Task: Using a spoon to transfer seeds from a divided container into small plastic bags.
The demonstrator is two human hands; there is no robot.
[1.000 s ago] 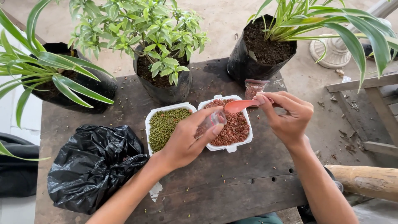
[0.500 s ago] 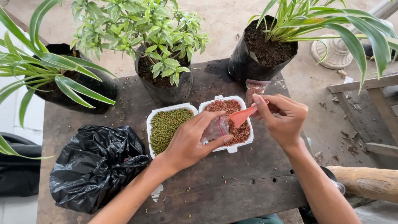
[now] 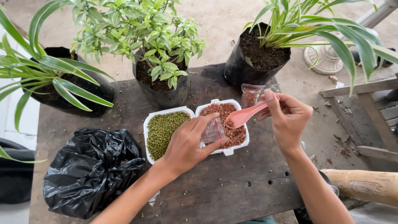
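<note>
My left hand [image 3: 188,145] holds a small clear plastic bag [image 3: 213,132] over the right white tray [image 3: 243,143], which is filled with reddish-brown seeds. My right hand [image 3: 288,118] grips a pink plastic spoon [image 3: 244,116] whose bowl carries some red seeds and sits right at the bag's mouth. Beside it, the left white tray [image 3: 146,128] holds green beans. A second small clear bag of red seeds [image 3: 250,95] stands behind the right tray.
Everything rests on a dark wooden table [image 3: 232,191]. Three plants in black grow bags stand along the back: left [image 3: 78,93], middle [image 3: 163,89], right [image 3: 259,62]. A crumpled black plastic bag [image 3: 89,170] lies front left. A log [image 3: 365,184] lies at right.
The spoon has dipped from above the tray down to the mouth of the small bag, with seeds in it. My left hand keeps holding the bag over the red seeds.
</note>
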